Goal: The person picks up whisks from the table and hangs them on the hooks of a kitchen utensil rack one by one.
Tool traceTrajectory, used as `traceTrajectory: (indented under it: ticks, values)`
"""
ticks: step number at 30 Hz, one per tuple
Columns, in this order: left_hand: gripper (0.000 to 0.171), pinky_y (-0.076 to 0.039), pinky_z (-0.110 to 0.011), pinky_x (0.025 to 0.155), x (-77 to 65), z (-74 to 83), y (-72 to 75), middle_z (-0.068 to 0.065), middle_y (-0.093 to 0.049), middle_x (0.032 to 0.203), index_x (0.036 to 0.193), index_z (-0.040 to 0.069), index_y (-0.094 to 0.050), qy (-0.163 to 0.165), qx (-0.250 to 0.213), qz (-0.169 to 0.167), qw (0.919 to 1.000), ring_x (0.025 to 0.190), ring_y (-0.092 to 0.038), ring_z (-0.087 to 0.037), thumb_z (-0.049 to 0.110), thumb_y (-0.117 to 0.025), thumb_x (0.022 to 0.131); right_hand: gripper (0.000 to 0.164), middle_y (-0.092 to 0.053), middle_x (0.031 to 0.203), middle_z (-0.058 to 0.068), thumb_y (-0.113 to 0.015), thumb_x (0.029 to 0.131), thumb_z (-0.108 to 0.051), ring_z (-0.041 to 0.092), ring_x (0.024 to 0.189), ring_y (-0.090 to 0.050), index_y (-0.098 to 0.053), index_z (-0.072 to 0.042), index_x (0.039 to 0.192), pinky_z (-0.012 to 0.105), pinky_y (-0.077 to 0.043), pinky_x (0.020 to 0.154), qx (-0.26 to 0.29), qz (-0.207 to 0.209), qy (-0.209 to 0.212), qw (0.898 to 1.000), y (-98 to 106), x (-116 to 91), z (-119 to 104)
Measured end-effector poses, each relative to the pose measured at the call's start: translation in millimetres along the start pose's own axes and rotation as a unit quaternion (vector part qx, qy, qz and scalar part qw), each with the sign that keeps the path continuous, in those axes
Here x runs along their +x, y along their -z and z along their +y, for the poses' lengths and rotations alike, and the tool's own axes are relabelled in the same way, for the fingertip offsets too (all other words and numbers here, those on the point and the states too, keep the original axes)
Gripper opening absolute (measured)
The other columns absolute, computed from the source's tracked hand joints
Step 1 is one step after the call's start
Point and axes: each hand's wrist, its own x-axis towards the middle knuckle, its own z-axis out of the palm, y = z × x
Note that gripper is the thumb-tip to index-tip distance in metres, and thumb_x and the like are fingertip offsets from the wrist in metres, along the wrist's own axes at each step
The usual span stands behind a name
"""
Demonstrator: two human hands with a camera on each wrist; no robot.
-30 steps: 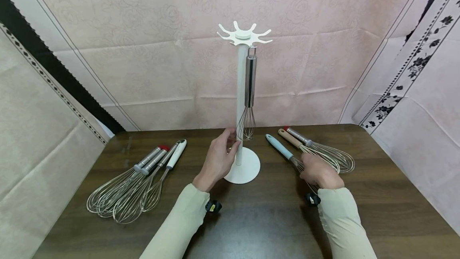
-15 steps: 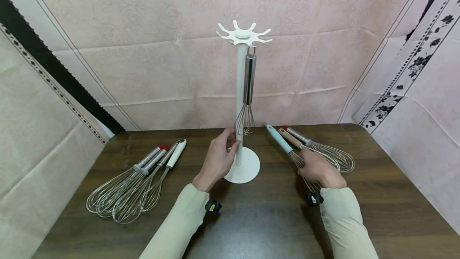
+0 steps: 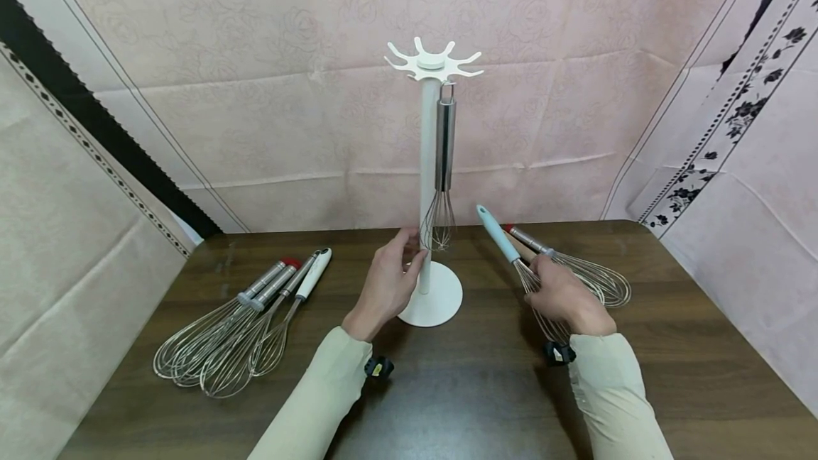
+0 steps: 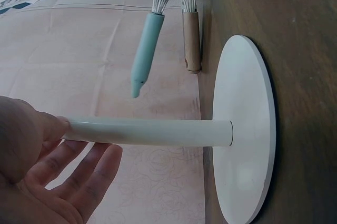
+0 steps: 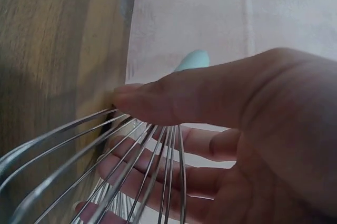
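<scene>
A person in pale sleeves works at a dark wooden table (image 3: 460, 403) with 2 bare hands. The left hand (image 3: 388, 279) is partly closed at the white stand (image 3: 429, 162), low on its upright column; the left wrist view shows the thumb against the column and the fingers loosely bent behind it. The right hand (image 3: 565, 297) is partly closed around the wires of a blue-handled whisk (image 3: 498, 234), thumb over them and fingers beneath. This whisk tilts, handle end raised so that it overlaps the pink cloth (image 3: 319, 126) beyond the table's back edge; whether its wires touch the wood is hard to tell.

Just right of it, near the back edge, lie a wooden-handled whisk (image 4: 192, 39), partly hidden, and a red-tipped steel whisk (image 3: 525, 236). The raised handle crosses near them, leaving little room on that side. Toward the stand there is more room: a strip of wood runs between the round base and the right hand.

A steel whisk (image 3: 445, 144) hangs from the stand's hooked top, close beside the column. To the left, between base and table's left edge, lies a whisk cluster (image 3: 220, 343), well apart from both hands. A wide stretch of wood spans the space between the forearms.
</scene>
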Motion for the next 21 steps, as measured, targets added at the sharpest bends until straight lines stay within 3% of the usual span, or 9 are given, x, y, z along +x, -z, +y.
traceTrajectory:
  ticks: [7,15,21]
  values:
    - [0.028,-0.061,-0.043,0.086,0.5,0.6,-0.3,-0.004,-0.068,0.117,0.129,0.013,-0.058,0.018,0.002,-0.008,0.9998,0.108,-0.067,-0.021,0.013,-0.062,0.102,0.039,-0.061,0.097,0.012,-0.072,0.087,-0.011,0.027,0.088,-0.055,-0.055,0.001,0.119,0.045,-0.048,0.078,0.011,0.023,0.008,1.000,-0.1,1.9,-2.4]
    - [0.029,-0.061,-0.041,0.085,-0.2,-0.1,-0.7,-0.004,-0.069,0.116,0.131,0.013,-0.058,0.006,0.005,-0.003,1.0000,0.106,-0.068,-0.020,0.012,-0.062,0.102,0.042,-0.064,0.106,0.017,-0.071,0.087,-0.010,0.031,0.098,-0.057,-0.053,0.000,0.123,0.048,-0.048,0.086,0.024,0.042,0.010,0.999,2.5,3.1,-4.5]
    - [0.030,-0.061,-0.040,0.085,-0.1,-0.1,-0.6,-0.003,-0.069,0.115,0.131,0.014,-0.058,0.011,0.005,-0.004,0.9999,0.107,-0.068,-0.019,0.013,-0.062,0.102,0.044,-0.065,0.106,0.018,-0.072,0.087,-0.014,0.030,0.094,-0.057,-0.053,-0.001,0.124,0.048,-0.049,0.083,0.023,0.046,0.006,0.999,6.2,2.3,-5.4]
